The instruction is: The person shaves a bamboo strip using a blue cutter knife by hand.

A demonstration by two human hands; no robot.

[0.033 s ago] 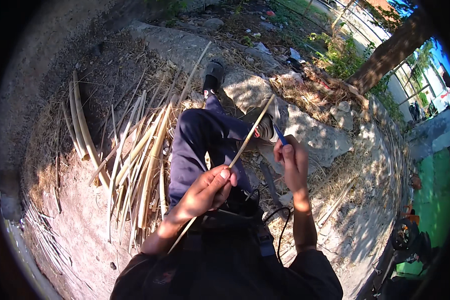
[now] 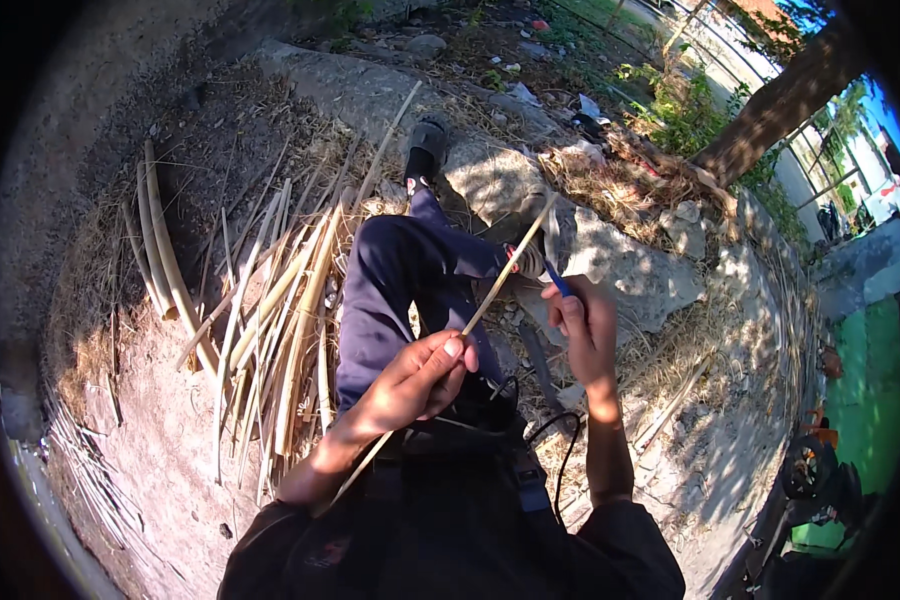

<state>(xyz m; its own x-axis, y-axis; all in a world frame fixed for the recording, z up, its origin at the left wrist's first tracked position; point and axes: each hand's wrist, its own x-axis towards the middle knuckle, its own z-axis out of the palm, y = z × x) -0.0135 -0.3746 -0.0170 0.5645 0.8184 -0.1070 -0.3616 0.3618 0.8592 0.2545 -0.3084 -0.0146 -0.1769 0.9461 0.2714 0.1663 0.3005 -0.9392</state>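
My left hand (image 2: 420, 378) is closed round a long, thin pale strip (image 2: 510, 268), which looks like split bamboo or cane. The strip slants up and right past my fingers, and its lower end runs back under my left forearm. My right hand (image 2: 583, 325) is closed on a slim blue tool (image 2: 558, 280), perhaps a small knife; its tip points up and left. The tool and the strip are apart. Below both hands is my bent leg in dark trousers (image 2: 385, 290).
A loose pile of long pale strips (image 2: 295, 310) lies on the ground to my left. Thicker curved lengths (image 2: 160, 230) lie beyond it. Flat rocks (image 2: 630, 270) are in front, and a tree trunk (image 2: 780, 100) leans at the far right. A black cable (image 2: 567, 455) hangs beside my right arm.
The strip's upper end has shifted slightly right. The blue tool has moved a little down and left, and my right fingers have turned slightly. My crossed foot has shifted left.
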